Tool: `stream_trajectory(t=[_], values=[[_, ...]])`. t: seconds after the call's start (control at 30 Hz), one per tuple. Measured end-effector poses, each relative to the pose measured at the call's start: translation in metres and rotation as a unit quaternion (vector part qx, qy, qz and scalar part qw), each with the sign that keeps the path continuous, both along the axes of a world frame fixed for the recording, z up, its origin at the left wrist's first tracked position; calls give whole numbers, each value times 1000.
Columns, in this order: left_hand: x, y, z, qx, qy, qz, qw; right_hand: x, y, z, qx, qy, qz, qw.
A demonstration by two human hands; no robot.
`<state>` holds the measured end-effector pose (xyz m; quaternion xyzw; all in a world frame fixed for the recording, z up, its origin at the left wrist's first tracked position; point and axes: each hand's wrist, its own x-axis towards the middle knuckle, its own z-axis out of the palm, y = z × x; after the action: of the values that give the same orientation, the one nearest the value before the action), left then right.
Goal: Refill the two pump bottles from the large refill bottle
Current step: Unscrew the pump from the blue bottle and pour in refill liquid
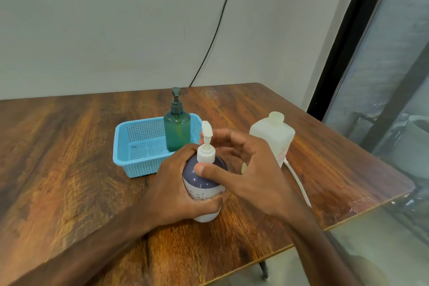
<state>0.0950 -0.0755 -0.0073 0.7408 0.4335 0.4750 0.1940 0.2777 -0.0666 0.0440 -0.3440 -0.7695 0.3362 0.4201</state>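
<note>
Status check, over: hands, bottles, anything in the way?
Left hand grips purple bottle on table. Right hand curled round its white pump, not yet off. Green bottle in basket, refill bottle upright at right. Nothing blocking.

Pump bottles: two, green bottle (177, 132) at 12 o'clock, purple bottle (199, 183) central
Refill bottle (271, 137): one, 2 o'clock
Basket (137, 166): one, 11 o'clock
</note>
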Motion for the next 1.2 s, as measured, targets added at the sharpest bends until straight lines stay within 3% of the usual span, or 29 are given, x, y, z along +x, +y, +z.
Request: stream_trajectory(t=[0.07,0.17,0.3,0.43,0.53,0.7,0.9,1.03,1.2], values=[[-1,0,-1,0,5,16,1000,-3,-1,-3,24,17,-44,999],[0,-1,0,2,-3,13,1000,0,1,-3,12,47,-27,998],[-1,0,0,-2,-5,8,1000,9,3,2,-15,8,40,999],[-2,2,-2,-6,-2,5,1000,-3,1,-2,36,-50,-31,998],[-2,2,-3,-10,-8,3,1000,-8,1,-4,47,-25,-49,997],[0,1,1,-6,-24,-14,1000,-5,-1,2,-21,28,35,999],[-1,3,-2,-17,-9,-3,1000,-13,2,-2,38,6,-43,998],[1,1,1,-10,-28,-16,999,-7,1,2,-30,57,30,997],[-1,3,-2,-17,-13,-7,1000,-9,2,-1,-3,5,-13,1000]])
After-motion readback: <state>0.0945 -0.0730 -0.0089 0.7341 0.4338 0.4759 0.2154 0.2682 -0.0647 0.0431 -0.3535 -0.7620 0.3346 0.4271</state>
